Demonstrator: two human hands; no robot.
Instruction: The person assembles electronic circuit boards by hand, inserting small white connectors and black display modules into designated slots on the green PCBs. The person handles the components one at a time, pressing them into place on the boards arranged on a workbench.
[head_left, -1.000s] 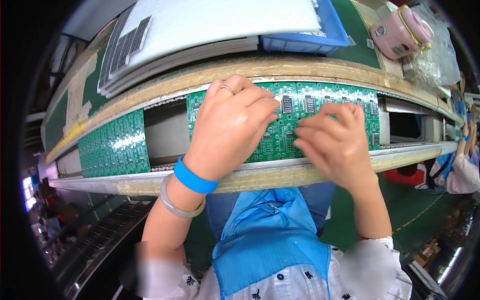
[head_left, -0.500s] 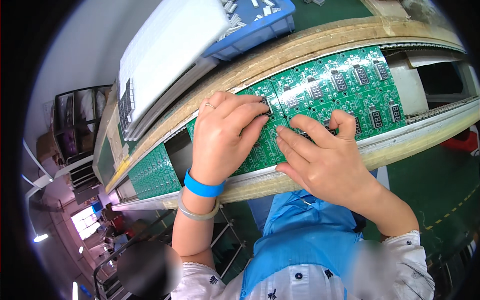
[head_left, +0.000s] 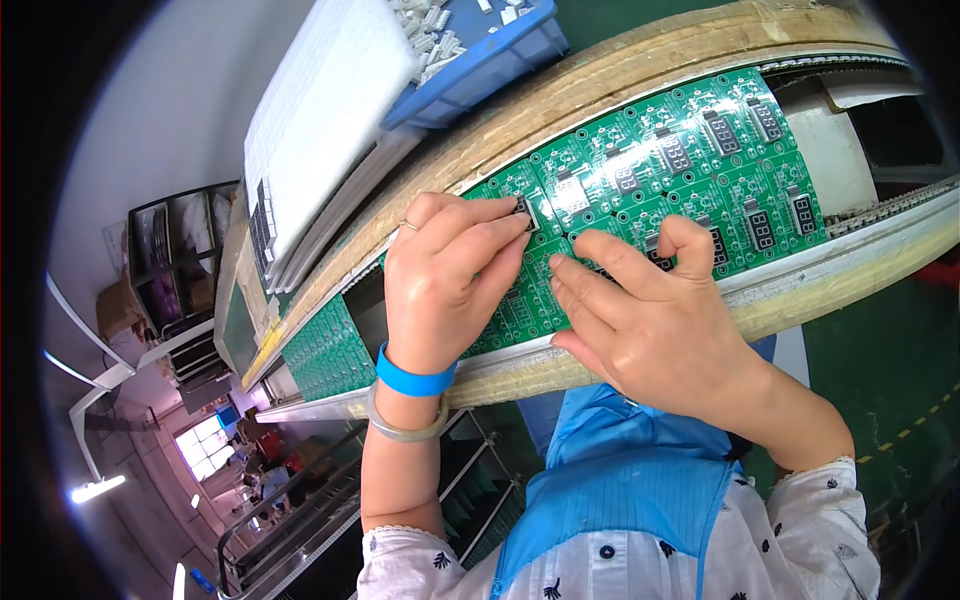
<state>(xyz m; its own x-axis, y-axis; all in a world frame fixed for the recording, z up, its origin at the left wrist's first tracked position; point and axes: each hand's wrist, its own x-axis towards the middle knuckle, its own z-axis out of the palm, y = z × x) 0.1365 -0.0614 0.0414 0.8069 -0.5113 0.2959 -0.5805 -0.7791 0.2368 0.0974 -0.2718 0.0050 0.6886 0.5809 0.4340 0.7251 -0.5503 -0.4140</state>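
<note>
My left hand (head_left: 450, 265), with a blue band and a pale bangle at the wrist, pinches a small black-and-white digit display (head_left: 524, 210) between fingertips and thumb. That display sits against the green circuit board panel (head_left: 530, 310); whether its pins are seated I cannot tell. My right hand (head_left: 650, 320) rests on the same panel just to the right. Its fingers are bent but spread, the fingertips touch the board, and the thumb stands apart near the lower rail. Several digit displays stand in two rows on the panel, such as one at the right (head_left: 803, 213); some are hidden under my right hand.
The panel lies between the rails of a conveyor with a chain (head_left: 870, 212) and wooden edging (head_left: 600, 90). Another green panel (head_left: 325, 350) lies further left. Beyond the edging are a stack of white foam sheets (head_left: 330, 120) and a blue bin (head_left: 480, 75) of white parts.
The view has shifted slightly. My left hand still pinches the display at nearly the same spot on the panel, and my right hand stays resting on the board.
</note>
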